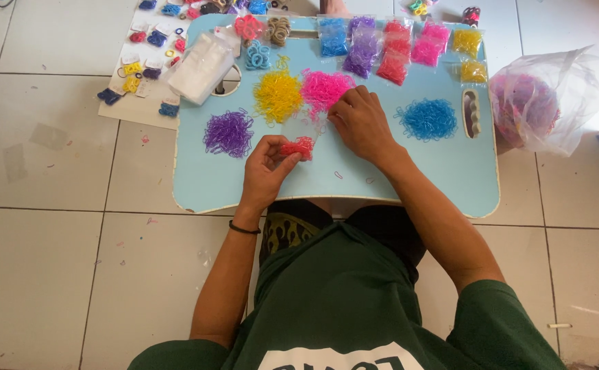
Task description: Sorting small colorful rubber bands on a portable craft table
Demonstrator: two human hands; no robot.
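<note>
the left hand is pinching a small clear bag of red bands open over the blue tray, while the right hand is curling its fingers into the pink pile just beside it.

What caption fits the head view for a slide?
Left hand holds a small bag of red bands; right hand touches the pink pile.

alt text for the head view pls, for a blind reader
Seen from above, the left hand holds a small clear bag of red elastic bands over a light blue lap table, while the right hand reaches the pink pile, beside yellow, purple and blue piles.
</note>
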